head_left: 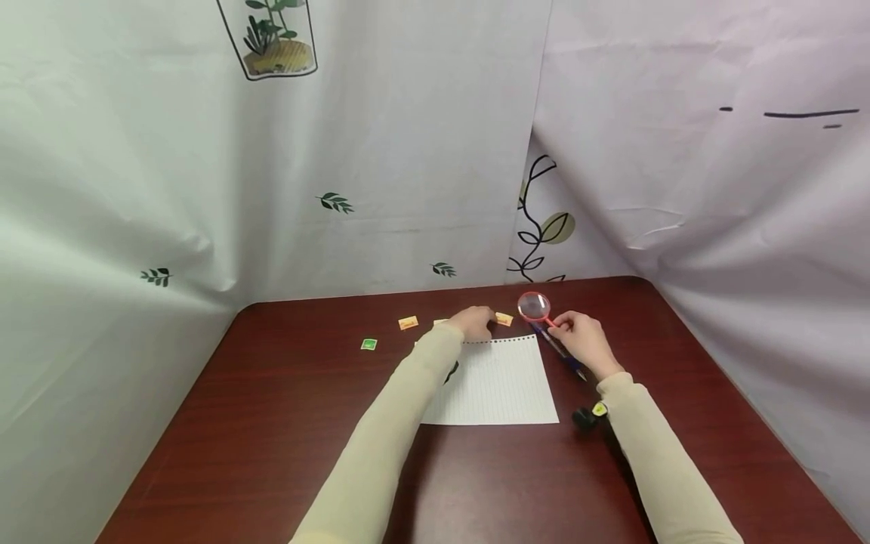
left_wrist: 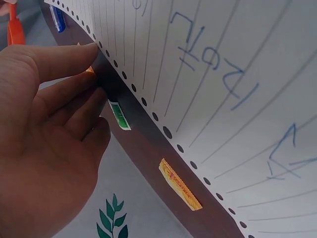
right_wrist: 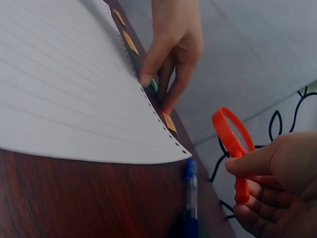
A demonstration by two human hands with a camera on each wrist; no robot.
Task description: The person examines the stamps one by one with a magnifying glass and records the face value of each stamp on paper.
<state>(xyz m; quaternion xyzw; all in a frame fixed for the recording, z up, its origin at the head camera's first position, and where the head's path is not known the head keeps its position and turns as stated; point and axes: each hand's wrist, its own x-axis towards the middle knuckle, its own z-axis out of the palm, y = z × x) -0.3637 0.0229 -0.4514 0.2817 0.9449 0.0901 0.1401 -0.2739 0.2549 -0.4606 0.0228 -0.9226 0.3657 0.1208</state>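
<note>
My right hand (head_left: 586,341) pinches the handle of a red magnifying glass (right_wrist: 235,134) between thumb and fingers, its lens raised in the right wrist view. Near the perforated top edge of a lined paper sheet (head_left: 499,385) is my left hand (left_wrist: 59,114), thumb and fingers apart. Its thumb is close to the holes; whether it touches the paper I cannot tell. A green slip (right_wrist: 154,85) shows by its fingers, with orange slips (right_wrist: 169,121) (left_wrist: 179,184) on either side. Blue handwriting (left_wrist: 213,59) marks the sheet.
A blue pen (head_left: 564,353) lies right of the sheet, under the magnifying glass and right hand. Another green slip (head_left: 368,344) and an orange slip (head_left: 408,323) lie at the left on the dark red table (head_left: 272,423). A white patterned cloth (head_left: 421,151) hangs behind the table.
</note>
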